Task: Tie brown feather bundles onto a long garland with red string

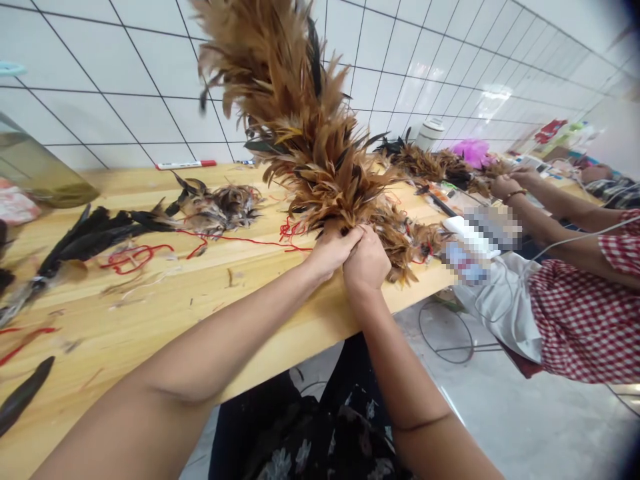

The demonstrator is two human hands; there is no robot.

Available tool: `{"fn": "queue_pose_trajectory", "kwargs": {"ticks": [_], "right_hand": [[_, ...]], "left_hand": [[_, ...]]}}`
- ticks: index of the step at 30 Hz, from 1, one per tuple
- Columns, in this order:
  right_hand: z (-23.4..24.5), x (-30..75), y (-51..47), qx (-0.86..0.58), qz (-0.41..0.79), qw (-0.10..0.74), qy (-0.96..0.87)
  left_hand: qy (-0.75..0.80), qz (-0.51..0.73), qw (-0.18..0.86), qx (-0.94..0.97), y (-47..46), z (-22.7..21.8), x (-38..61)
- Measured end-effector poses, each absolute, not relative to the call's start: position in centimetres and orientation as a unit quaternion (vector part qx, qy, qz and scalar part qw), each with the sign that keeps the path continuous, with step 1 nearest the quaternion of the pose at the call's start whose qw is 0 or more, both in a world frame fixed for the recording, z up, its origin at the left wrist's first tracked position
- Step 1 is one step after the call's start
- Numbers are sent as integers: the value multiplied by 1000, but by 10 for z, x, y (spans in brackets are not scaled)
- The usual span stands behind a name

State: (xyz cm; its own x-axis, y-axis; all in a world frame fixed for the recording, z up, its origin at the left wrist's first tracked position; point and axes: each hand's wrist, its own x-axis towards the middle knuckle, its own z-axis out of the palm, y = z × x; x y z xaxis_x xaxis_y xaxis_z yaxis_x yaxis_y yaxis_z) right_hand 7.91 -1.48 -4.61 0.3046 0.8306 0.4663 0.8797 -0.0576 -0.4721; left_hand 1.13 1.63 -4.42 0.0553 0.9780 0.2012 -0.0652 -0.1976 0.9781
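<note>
A long brown feather duster (295,113) rises up and to the left from both my hands, above the wooden table (165,313). My left hand (331,251) is closed round its lower end, just under the feathers. My right hand (367,261) is closed right beside it, gripping the same end, and the two hands touch. Red string (293,233) trails on the table just left of my hands. More brown feathers (400,240) hang to the right of my fists.
Black and brown loose feathers (100,233) and red string (133,257) lie on the left of the table. A red-and-white marker (185,164) lies by the tiled wall. To the right, a person in a red checked shirt (585,320) works on another feather bundle (430,163).
</note>
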Motion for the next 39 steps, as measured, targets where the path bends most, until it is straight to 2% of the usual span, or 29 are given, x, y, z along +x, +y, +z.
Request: {"fn": "queue_pose_trajectory", "kwargs": {"ticks": [3,7,9,14,21,27,30,35,37,39], "right_hand": [[-37,93,-12,-689,93,369,-617],[-31,125,-7,-525,396,416,-628],[-28,137,-7,-470,505,421,-589],[-22,156,-14,-421,628,398,-520],[-20,161,-15,-399,653,326,-555],[-22,153,-16,-354,687,325,-545],[-22,146,-17,-366,673,373,-523],[-24,134,-14,-444,547,471,-530],[-24,130,-12,-499,459,483,-554],[-24,126,-13,-579,326,461,-588]], "left_hand": [[408,539,447,586,22,-47,4],[366,506,470,624,26,-43,-7],[333,465,495,654,25,-39,-12],[298,428,501,690,23,-32,-16],[206,347,579,709,18,-25,-13],[186,313,616,698,22,-33,-16],[221,351,600,684,28,-37,-18],[315,476,506,646,28,-29,-12],[352,509,471,629,23,-24,-6],[383,527,447,613,17,-22,2]]}}
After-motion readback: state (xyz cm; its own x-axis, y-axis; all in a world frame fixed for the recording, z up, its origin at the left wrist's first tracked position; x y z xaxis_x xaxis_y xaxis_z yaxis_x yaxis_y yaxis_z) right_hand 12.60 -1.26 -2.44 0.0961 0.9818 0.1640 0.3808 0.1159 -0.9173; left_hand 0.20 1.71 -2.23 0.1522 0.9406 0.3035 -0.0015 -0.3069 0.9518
